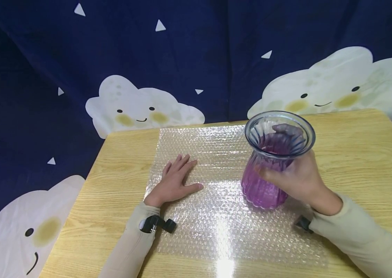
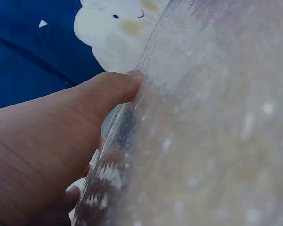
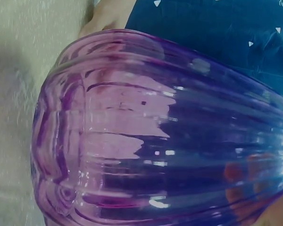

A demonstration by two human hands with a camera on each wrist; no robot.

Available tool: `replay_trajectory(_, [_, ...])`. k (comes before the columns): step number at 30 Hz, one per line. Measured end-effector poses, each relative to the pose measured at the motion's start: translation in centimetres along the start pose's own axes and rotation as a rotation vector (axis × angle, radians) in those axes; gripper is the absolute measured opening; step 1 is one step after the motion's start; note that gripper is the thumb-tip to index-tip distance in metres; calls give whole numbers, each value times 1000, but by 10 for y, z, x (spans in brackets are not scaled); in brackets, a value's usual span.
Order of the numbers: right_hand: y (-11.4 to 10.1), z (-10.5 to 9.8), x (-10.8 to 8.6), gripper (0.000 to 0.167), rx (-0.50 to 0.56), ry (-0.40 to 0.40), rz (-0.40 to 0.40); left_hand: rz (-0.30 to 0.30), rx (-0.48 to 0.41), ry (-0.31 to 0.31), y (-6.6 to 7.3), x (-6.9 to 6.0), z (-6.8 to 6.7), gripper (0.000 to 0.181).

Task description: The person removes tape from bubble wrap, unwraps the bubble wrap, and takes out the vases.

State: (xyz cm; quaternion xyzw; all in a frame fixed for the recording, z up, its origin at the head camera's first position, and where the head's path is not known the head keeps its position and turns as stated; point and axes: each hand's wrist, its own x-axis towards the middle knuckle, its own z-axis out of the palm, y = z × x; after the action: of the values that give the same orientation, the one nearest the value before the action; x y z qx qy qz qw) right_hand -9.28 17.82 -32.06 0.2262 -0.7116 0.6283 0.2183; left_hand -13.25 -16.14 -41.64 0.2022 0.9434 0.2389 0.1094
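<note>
A ribbed glass vase [image 1: 263,193], clear and bluish at its flared rim and purple lower down, is in my right hand [image 1: 302,175]. That hand grips it round the neck, thumb at the front and fingers at the far side, seen through the glass. Under the vase is a sheet of bubble wrap [image 1: 203,227]; whether the scalloped base touches it I cannot tell. My left hand [image 1: 175,181] rests on the wrap's left part, fingers straight and thumb spread. In the right wrist view the purple vase body [image 3: 127,113] fills most of the picture.
The wrap lies on a wooden table [image 1: 119,173], whose bare wood shows to the left and right. Behind the table hangs a dark blue curtain [image 1: 217,50] with smiling clouds and small white triangles. A small black device [image 1: 154,224] sits on the left wrist.
</note>
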Motion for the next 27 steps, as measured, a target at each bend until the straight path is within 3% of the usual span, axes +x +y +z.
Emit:
replay_trajectory(9, [5, -10, 4, 74, -119, 58, -24, 0, 4, -5, -1, 0, 1, 85])
replay_trajectory(17, [12, -20, 9, 82, -181, 88, -39, -1, 6, -8, -1, 0, 2, 86])
replay_trajectory(27, [20, -27, 17, 76, -139, 140, -131, -4, 14, -11, -2, 1, 2, 86])
